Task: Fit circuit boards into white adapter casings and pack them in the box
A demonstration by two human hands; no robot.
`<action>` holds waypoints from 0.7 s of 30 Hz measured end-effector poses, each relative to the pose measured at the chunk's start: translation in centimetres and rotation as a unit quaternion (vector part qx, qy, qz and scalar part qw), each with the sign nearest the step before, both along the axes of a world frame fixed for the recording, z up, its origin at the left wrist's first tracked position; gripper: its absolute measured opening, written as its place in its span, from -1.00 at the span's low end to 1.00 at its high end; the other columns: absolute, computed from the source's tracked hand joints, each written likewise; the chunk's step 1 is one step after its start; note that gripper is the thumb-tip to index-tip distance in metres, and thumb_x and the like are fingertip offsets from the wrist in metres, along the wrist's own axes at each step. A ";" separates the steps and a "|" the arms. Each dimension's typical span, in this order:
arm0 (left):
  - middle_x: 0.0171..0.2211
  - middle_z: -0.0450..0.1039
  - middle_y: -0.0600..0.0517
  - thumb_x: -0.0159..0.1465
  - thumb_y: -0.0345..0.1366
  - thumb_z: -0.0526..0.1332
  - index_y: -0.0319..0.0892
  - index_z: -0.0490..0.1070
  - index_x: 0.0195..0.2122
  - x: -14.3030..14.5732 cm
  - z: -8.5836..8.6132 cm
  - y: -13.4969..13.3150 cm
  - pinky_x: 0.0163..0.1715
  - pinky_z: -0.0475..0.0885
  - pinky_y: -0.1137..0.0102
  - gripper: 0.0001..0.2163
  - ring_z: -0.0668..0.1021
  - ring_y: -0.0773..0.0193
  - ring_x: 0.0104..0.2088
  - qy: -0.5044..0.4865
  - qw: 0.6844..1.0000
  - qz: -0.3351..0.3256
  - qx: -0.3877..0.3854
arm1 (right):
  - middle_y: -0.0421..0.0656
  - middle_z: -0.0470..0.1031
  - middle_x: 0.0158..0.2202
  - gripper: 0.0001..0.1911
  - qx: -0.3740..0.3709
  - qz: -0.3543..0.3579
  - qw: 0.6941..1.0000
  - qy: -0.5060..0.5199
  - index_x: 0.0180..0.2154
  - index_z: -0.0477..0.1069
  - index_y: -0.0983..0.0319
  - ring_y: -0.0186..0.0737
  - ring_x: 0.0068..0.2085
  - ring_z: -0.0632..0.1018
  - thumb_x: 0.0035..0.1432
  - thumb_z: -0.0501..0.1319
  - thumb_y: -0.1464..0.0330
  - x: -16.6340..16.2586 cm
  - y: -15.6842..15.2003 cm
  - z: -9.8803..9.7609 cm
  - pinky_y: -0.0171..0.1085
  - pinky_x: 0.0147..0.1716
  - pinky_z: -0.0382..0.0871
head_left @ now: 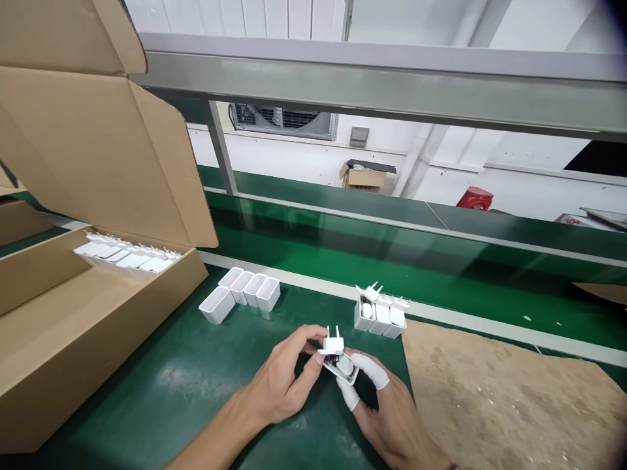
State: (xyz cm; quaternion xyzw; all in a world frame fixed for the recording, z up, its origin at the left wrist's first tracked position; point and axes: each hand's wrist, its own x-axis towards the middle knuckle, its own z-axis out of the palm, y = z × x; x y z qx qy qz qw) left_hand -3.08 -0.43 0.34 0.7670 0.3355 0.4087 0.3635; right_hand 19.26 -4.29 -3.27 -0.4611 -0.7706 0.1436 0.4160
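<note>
Between both hands, above the green work surface, is a white plug adapter: a two-pin plug top (334,344) and an open white casing (350,376). Red and dark parts and a round white piece show inside the casing. My left hand (289,375) pinches the plug top with thumb and fingers. My right hand (379,398), with white finger cots on two fingers, grips the casing from the right side. The plug top sits tilted at the casing's mouth, apart from it on one side. Beyond the hands stand several white casings with plug tops (381,316).
Several open white casings (243,287) stand at centre left. A large open cardboard box (122,313) on the left holds a row of plug adapters (130,253). A brown board (509,391) lies at right. Behind run a green conveyor belt (392,245) and an overhead metal rail (372,88).
</note>
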 end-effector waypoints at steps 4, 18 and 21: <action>-0.02 0.53 -0.01 0.52 -0.34 0.09 -0.04 0.29 0.20 0.0 0.0 -0.1 -0.03 0.56 0.30 -0.74 0.62 0.21 -0.10 -0.006 1.000 0.009 -0.004 | -0.12 0.61 0.08 -0.60 -0.008 -0.010 1.000 0.024 0.17 0.35 0.09 -0.11 0.03 0.67 0.34 0.15 0.43 -0.3 0.0 -0.1 -0.15 0.06 0.63; -0.01 0.54 -0.01 0.53 -0.29 0.12 0.01 0.25 0.27 -0.2 -0.6 0.1 -0.01 0.58 0.26 -0.69 0.62 0.21 -0.09 -0.020 0.999 0.006 -0.025 | -0.10 0.63 0.05 -0.66 -0.042 -0.043 0.997 0.039 0.14 0.37 0.09 -0.09 0.00 0.69 0.35 0.19 0.37 0.0 -0.1 -0.7 -0.15 0.02 0.65; 0.06 0.52 -0.07 0.48 -0.22 0.19 -0.01 0.19 0.31 -0.2 -0.8 0.3 0.02 0.60 0.22 -0.59 0.63 0.15 -0.05 0.005 1.000 0.020 -0.013 | -0.06 0.62 0.05 -0.57 -0.005 -0.031 0.999 0.027 0.20 0.27 0.12 -0.08 0.01 0.69 0.33 0.16 0.40 -0.1 0.1 -0.3 -0.15 0.03 0.64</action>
